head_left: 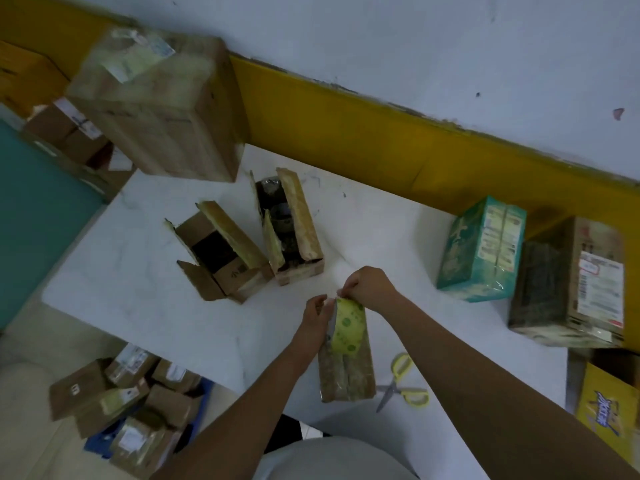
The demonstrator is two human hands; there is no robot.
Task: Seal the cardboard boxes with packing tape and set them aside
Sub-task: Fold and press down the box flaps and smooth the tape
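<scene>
Our left hand point(313, 315) grips the yellow-green packing tape roll point(346, 325), standing on the narrow cardboard box point(347, 377). Our right hand point(367, 287) pinches the tape's loose end at the roll's top.

Both hands point(313, 315) point(367, 285) hold tape roll point(348, 325) over closed box point(346, 375) on table point(173, 306)

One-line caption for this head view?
Left hand steadies tape roll on closed box; right hand picks at its end.

Tape roll point(348, 325) hides the small box's point(347, 379) far end.
</scene>
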